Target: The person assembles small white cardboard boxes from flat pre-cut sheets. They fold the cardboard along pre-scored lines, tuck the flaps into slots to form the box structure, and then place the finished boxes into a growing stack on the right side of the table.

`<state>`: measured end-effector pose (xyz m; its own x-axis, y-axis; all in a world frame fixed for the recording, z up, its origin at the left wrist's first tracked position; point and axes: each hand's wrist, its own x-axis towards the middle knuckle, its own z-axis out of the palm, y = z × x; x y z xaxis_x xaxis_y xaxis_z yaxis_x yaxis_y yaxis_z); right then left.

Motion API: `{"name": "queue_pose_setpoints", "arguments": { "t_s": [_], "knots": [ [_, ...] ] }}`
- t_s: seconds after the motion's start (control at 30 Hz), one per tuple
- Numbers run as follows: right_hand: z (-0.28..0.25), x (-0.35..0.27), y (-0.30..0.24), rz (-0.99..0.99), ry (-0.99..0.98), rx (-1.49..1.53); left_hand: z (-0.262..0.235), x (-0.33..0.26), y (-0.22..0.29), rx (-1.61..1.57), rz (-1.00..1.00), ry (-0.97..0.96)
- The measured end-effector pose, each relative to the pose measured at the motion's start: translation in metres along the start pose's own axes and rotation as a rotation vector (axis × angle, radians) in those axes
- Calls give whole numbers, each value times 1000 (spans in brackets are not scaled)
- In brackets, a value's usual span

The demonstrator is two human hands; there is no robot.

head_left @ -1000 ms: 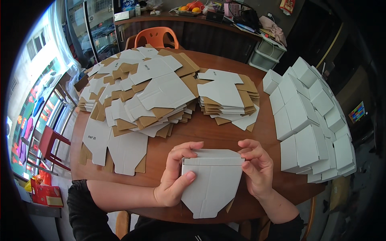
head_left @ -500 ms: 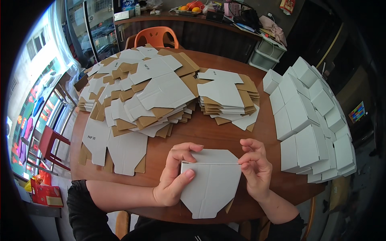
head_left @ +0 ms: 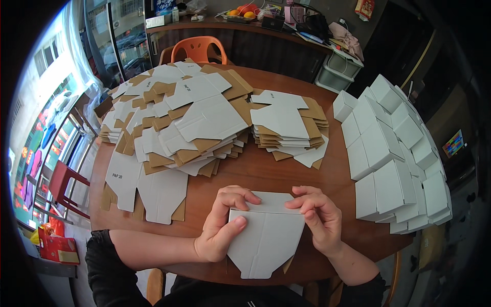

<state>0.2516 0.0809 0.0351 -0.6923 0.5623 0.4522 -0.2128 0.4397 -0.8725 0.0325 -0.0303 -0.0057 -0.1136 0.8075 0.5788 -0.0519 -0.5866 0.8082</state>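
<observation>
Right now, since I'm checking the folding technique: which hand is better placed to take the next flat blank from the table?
Probably the left hand: the loose white-and-brown cardboard blanks lie just beside it, while the right hand is nearer the folded white boxes.

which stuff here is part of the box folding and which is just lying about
In use: flat white box blank pressed by left hand and right hand; piles of flat blanks; folded white boxes; round wooden table.

Lying about: orange chair; fruit on the counter; grey crate.
</observation>
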Motion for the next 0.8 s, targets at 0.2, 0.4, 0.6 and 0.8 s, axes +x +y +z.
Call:
{"name": "queue_pose_setpoints", "arguments": {
  "t_s": [0.2, 0.4, 0.6, 0.8],
  "knots": [
    [-2, 5, 12, -59, -100, 120, 6, 12, 13, -264, -246, 145],
    [-14, 18, 16, -271, -426, -343, -4, 14, 8, -319, -365, 170],
    [-17, 13, 21, -145, -221, -242, 4, 13, -3, -234, -166, 65],
    [-19, 6, 34, 178, -146, -100, -7, 11, -8, 234, -140, -86]
  ]
}}
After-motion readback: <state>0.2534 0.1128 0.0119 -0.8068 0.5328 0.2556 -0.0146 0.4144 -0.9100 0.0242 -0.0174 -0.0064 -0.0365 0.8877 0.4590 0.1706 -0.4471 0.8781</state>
